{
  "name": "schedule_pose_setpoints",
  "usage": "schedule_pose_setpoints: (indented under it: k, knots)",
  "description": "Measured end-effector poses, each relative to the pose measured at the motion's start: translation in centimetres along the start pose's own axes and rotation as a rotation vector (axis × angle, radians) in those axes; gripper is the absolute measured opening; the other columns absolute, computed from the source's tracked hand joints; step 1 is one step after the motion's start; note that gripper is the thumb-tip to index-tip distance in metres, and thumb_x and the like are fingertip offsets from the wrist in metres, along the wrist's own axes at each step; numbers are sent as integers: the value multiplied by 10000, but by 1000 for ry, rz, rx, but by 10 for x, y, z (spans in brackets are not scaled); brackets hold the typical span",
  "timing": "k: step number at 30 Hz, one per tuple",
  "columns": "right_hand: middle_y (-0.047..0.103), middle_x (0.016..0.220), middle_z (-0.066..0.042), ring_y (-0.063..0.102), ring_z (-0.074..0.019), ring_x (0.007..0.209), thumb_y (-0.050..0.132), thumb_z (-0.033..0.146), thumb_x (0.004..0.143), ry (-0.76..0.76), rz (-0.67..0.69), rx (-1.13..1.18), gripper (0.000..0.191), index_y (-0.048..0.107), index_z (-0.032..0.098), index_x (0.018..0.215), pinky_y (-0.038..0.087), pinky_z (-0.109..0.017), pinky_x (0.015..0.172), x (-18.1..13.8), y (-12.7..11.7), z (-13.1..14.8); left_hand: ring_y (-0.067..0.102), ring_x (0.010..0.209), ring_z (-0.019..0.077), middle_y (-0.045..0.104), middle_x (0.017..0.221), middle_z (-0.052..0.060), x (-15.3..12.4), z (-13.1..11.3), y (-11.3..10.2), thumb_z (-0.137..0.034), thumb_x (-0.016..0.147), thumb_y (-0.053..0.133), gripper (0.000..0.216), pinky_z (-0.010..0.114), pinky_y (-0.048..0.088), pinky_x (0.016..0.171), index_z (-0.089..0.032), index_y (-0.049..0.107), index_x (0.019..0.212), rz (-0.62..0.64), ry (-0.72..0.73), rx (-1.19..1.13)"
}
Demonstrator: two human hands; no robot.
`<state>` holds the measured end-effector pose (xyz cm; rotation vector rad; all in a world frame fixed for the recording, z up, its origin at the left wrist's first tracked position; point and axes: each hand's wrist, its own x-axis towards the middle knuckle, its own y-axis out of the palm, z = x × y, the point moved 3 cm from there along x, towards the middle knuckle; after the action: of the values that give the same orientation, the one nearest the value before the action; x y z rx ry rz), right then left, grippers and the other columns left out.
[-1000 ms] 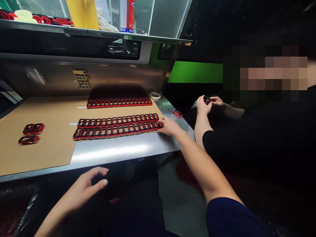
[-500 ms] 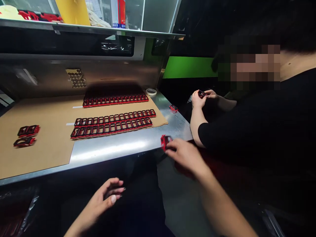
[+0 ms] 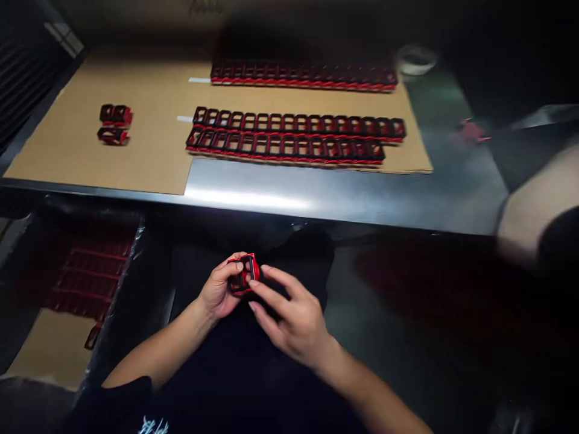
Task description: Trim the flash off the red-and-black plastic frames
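Observation:
In front of my body, my left hand (image 3: 221,288) grips a small red and black plastic frame (image 3: 244,274) with a rectangular opening. My right hand (image 3: 294,316) is at the frame's right side, its fingers spread and the fingertips at or very near its edge. Beyond my hands, rows of similar red and black frames (image 3: 289,144) lie on a cardboard sheet (image 3: 149,163) on the metal table. A few more frames (image 3: 114,123) sit apart at the left of the cardboard.
A tape roll (image 3: 416,59) lies at the table's back right, with a blurred red piece (image 3: 473,131) nearer the right edge. A co-worker's arm (image 3: 538,205) reaches in at right. Below left stands a plastic-lined box (image 3: 136,241) holding more frames and cardboard.
My right hand has brought the frame from the table's right front edge to my body, and my left hand has closed on it. The view has turned left and downward.

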<state>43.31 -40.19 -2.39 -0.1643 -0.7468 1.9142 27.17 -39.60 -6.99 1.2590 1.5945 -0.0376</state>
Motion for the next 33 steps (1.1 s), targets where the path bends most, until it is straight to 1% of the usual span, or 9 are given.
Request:
schedule_pose_setpoints:
  k: [2,4,7,10,18,21,25,29,33]
  knots:
    - [488,1520,-87,558,-321,1325,828,371,790,73,51,256,873,367,393,1531,527,-497,1062,5,1,-6,639,597,131,680,744,-9,-12,0,-7,-251,559,830,422,231,536,521,-188,675,947,24,-36,-50]
    - [493,1521,-96,535,-317,1354,892,408,703,106,150,445,988,364,349,1536,489,-488,1107,12,12,-10,632,577,140,682,730,-1,-19,3,-11,-255,535,833,427,238,533,490,-183,673,924,72,-70,-92]
    - [553,1465,-102,528,-304,1362,900,337,684,55,172,563,837,514,299,1426,432,-487,1150,22,26,-10,672,628,171,732,796,46,-23,10,-14,-280,593,824,400,252,557,510,-161,668,941,228,-109,-132]
    - [565,1446,-125,526,-307,1361,858,214,667,25,144,563,809,521,258,1401,428,-498,1145,26,31,-7,709,686,193,764,869,85,-21,12,-17,-290,691,803,368,272,588,559,-136,666,996,330,-90,-112]
    - [550,1466,-107,490,-303,1394,815,167,679,74,145,517,814,489,281,1416,392,-527,1170,14,23,-18,703,756,162,761,949,78,-20,0,-22,-337,713,854,461,243,570,689,-151,702,1107,177,19,214]
    - [549,1465,-93,470,-299,1412,808,154,709,51,86,516,792,486,310,1416,383,-534,1174,9,19,-25,668,659,123,725,857,16,-20,-1,-22,-353,754,821,315,220,544,615,-187,707,996,132,42,283]
    - [548,1460,-93,466,-298,1414,829,150,724,70,51,547,789,491,327,1415,387,-531,1169,3,17,-35,621,552,100,657,737,1,-24,2,-21,-403,768,799,311,216,523,544,-147,622,780,248,3,394]
    - [562,1447,-85,474,-297,1405,848,160,718,98,68,578,801,497,334,1416,389,-526,1168,0,21,-39,632,615,113,656,797,4,-31,4,-17,-455,782,785,428,231,543,574,-182,587,1046,351,-32,489]
    - [560,1452,-75,479,-299,1400,834,161,719,89,72,589,801,496,341,1423,387,-528,1167,0,26,-38,599,599,86,657,851,10,-34,5,-13,-437,772,805,464,218,528,573,-186,554,1071,354,-27,561]
